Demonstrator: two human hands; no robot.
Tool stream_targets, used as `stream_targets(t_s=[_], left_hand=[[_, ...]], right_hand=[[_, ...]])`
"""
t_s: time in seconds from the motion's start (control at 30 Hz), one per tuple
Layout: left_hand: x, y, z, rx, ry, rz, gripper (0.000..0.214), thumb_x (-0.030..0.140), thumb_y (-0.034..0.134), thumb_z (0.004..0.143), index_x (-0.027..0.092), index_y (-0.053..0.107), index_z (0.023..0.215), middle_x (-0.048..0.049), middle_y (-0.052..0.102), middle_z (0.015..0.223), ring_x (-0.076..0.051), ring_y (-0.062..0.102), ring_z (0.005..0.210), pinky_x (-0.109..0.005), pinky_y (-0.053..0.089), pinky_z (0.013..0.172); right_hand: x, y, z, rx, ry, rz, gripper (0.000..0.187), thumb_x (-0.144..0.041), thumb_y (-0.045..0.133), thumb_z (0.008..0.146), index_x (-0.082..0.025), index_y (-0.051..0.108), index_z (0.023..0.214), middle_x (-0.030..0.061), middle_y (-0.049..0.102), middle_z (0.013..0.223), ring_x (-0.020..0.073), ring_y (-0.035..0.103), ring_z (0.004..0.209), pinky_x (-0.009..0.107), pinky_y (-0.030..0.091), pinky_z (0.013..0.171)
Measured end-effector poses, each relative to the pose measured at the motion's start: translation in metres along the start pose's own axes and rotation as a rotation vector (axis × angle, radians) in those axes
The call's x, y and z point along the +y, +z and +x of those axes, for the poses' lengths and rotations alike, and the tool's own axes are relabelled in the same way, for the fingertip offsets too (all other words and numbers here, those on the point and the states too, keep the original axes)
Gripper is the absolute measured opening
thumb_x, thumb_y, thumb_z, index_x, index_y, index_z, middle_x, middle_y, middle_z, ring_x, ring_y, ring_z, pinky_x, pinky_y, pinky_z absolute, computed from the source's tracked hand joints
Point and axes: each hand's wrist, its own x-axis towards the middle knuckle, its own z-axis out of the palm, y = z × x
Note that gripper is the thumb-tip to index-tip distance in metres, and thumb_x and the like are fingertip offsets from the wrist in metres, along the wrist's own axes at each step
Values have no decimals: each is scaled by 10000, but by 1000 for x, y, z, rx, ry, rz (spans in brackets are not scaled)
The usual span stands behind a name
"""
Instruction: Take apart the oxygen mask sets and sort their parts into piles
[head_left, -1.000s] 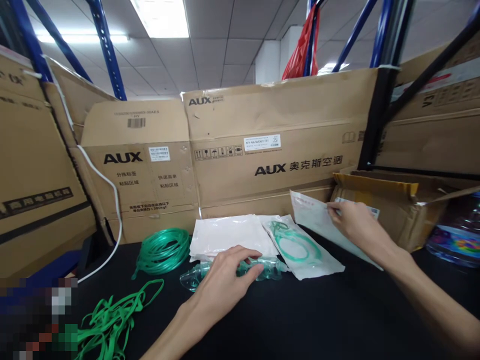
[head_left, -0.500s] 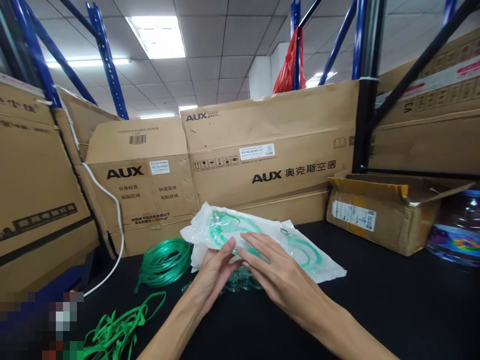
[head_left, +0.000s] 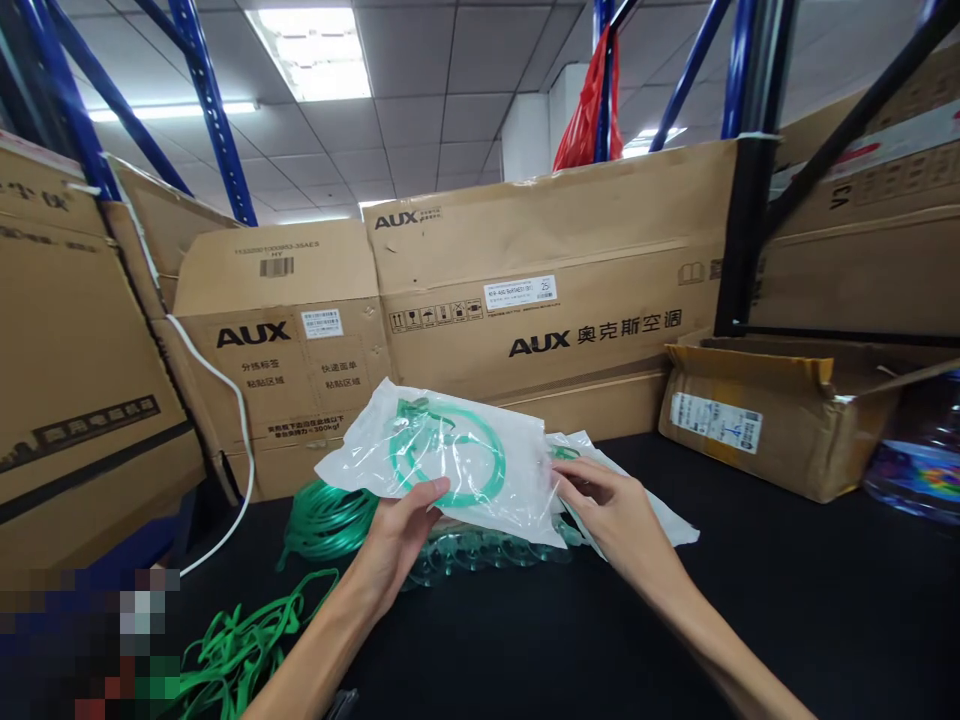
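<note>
My left hand [head_left: 401, 530] holds a clear-and-white plastic pouch [head_left: 517, 440] by its lower edge, with the thumb pressed on its front. Coiled green tubing [head_left: 491, 480] shows through the film. My right hand [head_left: 611, 505] is closed at the pouch's right end, thumb and fingers pinched at its edge; the fingertips are partly hidden. Behind that hand a second pouch [head_left: 675, 520] lies on the black table. Below the held pouch sits a row of clear greenish plastic pieces [head_left: 487, 555], partly covered.
Left on the table [head_left: 465, 660] are a coil of green tubing [head_left: 322, 525] and a tangle of green straps [head_left: 240, 650]. An open cardboard box [head_left: 787, 425] and a large bottle [head_left: 919, 460] stand at right. Large AUX cartons [head_left: 450, 375] line the back; a white cable [head_left: 241, 420] hangs at left.
My hands have moved apart. The front pouch has been lifted and shifted left off the other pouch, and my right hand has moved to its right end.
</note>
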Motion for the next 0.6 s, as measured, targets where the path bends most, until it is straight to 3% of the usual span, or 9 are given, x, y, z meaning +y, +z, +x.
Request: stream_targets(t_s=[0.17,0.3,0.37,0.47,0.6], left_hand=[[9,0,0,-123,-71,120,649,266,832,751,202,625,1363,-98,739,1245,-363,605,1273,-502,484,1064],[8,-1,8,-189,-111,156,706,266,847,729,191,608,1389,-109,738,1247,-367,612,1260,-494,469,1075],[5,-4,12,-210,-145,168,734,263,859,718,194,597,1401,-114,735,1254,-366,632,1226,-485,486,1050],[7,-15,16,-157,-143,168,733,279,881,706,203,607,1382,-112,727,1271,-354,654,1179,-445,520,993],[23,-33,21,-58,-111,156,583,536,758,824,163,680,1265,-125,733,1251,-330,666,1135,-381,541,927]], right_hand=[[-5,5,-3,-140,201,152,347,-511,791,763,-165,792,792,77,702,804,217,575,706,341,457,634],[-12,15,-9,-286,330,385,478,-542,756,825,-172,729,1127,46,670,771,182,580,667,321,485,631],[-11,20,-10,-324,368,484,518,-534,762,829,-187,676,1205,16,639,752,162,577,659,310,497,652],[-9,20,-9,-330,401,543,454,-502,818,785,-164,705,1065,-12,574,712,127,524,617,263,448,587],[-11,5,-6,-266,420,505,373,-479,797,808,-152,703,960,-36,533,653,89,443,513,233,342,476]])
